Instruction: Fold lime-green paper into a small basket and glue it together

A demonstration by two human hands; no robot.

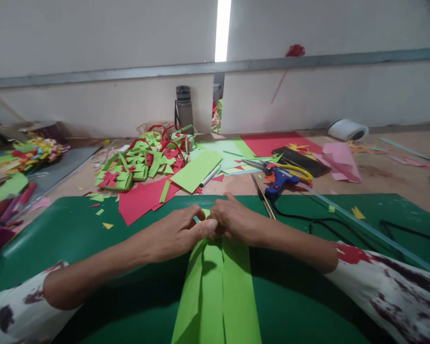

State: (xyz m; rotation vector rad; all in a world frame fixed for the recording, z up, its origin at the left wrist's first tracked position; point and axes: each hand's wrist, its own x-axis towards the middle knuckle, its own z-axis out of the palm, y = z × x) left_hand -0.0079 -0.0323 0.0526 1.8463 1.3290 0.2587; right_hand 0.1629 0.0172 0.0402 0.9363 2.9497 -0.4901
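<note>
A long light-green paper sheet (215,291), folded lengthwise into flaps, lies on the dark green mat (93,239) and runs toward me. My left hand (181,231) and my right hand (234,220) meet at its far end. Both pinch the paper's top edge with closed fingers, knuckles touching. The fingertips hide the fold itself.
Behind the mat lie red paper (143,198), a green sheet (195,172), a marker (210,177), a pile of green-and-red paper baskets (143,160), scissors (290,168), a blue glue gun (281,181) with its black cord, a phone (301,161), a grey bottle (184,107), a clear ruler (361,227).
</note>
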